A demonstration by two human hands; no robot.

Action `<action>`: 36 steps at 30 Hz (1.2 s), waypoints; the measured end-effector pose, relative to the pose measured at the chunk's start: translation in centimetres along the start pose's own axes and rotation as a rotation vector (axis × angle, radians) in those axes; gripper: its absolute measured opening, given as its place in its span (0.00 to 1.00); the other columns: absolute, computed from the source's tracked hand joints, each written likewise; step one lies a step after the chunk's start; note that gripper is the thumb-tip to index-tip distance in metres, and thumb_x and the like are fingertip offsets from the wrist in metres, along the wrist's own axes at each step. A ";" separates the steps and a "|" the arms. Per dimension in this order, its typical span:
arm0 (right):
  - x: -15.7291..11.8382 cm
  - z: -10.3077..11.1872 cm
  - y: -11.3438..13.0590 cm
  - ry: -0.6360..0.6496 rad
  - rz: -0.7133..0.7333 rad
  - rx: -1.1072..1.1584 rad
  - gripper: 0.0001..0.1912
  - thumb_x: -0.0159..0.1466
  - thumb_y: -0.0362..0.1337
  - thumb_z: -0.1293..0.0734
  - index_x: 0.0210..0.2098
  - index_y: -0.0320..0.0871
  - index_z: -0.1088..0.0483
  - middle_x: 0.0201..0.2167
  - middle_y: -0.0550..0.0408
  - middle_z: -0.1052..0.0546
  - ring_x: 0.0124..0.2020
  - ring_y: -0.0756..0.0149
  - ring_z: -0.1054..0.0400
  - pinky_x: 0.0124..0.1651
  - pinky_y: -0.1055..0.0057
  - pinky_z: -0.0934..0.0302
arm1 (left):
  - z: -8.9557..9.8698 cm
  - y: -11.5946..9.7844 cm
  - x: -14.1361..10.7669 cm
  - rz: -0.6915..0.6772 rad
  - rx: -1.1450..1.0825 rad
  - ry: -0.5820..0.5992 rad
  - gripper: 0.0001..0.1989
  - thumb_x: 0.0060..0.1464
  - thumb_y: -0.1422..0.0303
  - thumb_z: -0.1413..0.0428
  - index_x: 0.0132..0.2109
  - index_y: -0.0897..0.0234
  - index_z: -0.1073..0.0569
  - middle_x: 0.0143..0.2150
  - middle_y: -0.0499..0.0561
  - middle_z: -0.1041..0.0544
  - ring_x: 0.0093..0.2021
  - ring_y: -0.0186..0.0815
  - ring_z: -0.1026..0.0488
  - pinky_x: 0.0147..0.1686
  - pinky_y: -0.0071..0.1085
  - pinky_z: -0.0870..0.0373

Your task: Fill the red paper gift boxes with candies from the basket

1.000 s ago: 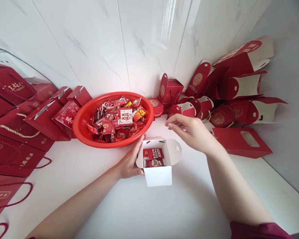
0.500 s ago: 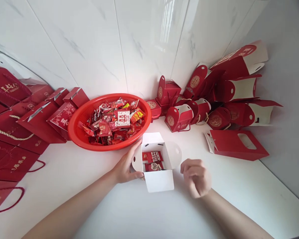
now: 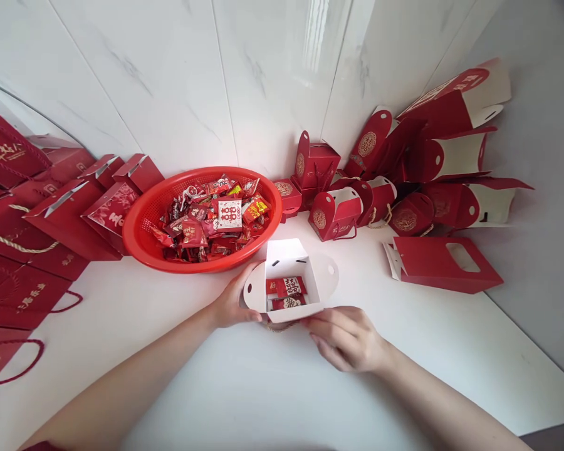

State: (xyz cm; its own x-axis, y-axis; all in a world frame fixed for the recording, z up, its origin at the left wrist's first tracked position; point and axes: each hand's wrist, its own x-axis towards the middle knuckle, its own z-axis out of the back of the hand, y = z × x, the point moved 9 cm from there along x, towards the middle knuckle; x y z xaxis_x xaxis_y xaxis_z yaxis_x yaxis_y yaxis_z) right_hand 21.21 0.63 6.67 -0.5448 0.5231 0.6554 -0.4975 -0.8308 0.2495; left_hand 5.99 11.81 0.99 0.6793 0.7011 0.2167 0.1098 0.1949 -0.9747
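Note:
An open box [image 3: 316,289] with a white inside stands on the white table, its far flap and both rounded side flaps up. Red candy packets [image 3: 286,287] lie in it. My left hand [image 3: 237,304] grips the box's left side, thumb at the near left corner. Fingers closed, my right hand [image 3: 345,337] touches the near flap at the near right corner; that flap is raised and seen almost edge-on. A twisted cord [image 3: 281,327] shows below the box's near side.
Behind the box to the left is a red basket [image 3: 141,250] of wrapped sweets. Red gift bags [image 3: 70,219] line the left side. Small red boxes [image 3: 336,216] stand near the wall, with more at the right and a flat red bag [image 3: 437,260] before them.
My right hand has moved left to the box's near edge. The near flap, which lay folded outward, is now raised. My left hand still holds the box.

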 end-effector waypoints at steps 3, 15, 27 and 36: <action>-0.2 1.3 -0.9 -0.080 -0.091 -0.026 0.27 0.62 0.27 0.40 0.60 0.47 0.38 0.46 0.45 0.22 0.35 0.61 0.23 0.29 0.68 0.29 | -0.6 -0.8 0.0 -0.048 -0.001 0.025 0.48 0.47 0.37 0.45 0.66 0.62 0.41 0.64 0.65 0.34 0.64 0.58 0.36 0.59 0.53 0.36; -0.2 1.5 -3.7 -0.037 -0.299 0.076 0.32 0.64 0.36 0.36 0.66 0.46 0.46 0.63 0.37 0.36 0.50 0.56 0.27 0.36 0.65 0.26 | -1.4 -3.3 -1.9 -0.368 0.907 -0.099 0.24 0.59 0.65 0.46 0.61 0.62 0.37 0.50 0.60 0.25 0.48 0.47 0.26 0.49 0.40 0.28; -0.1 -0.7 -4.1 -0.013 -0.253 0.422 0.19 0.67 0.50 0.38 0.48 0.43 0.29 0.36 0.47 0.26 0.33 0.62 0.31 0.33 0.67 0.34 | -3.8 -6.7 -2.8 -0.715 0.985 -0.081 0.21 0.53 0.70 0.42 0.53 0.66 0.36 0.61 0.67 0.30 0.63 0.50 0.34 0.59 0.50 0.33; -0.2 -0.7 -3.4 0.026 -0.216 0.336 0.25 0.69 0.57 0.45 0.41 0.43 0.29 0.27 0.54 0.31 0.22 0.69 0.40 0.25 0.70 0.44 | -5.3 -7.2 -3.5 -0.815 0.999 -0.042 0.19 0.55 0.61 0.43 0.50 0.64 0.36 0.52 0.63 0.22 0.58 0.47 0.28 0.60 0.50 0.34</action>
State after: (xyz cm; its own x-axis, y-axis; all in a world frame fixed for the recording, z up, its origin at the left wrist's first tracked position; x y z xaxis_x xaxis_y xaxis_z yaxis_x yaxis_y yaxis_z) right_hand 22.50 3.45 5.17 -0.4708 0.6934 0.5455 -0.3563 -0.7151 0.6015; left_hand 6.70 4.36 6.93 0.6480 0.1552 0.7457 -0.1205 0.9876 -0.1008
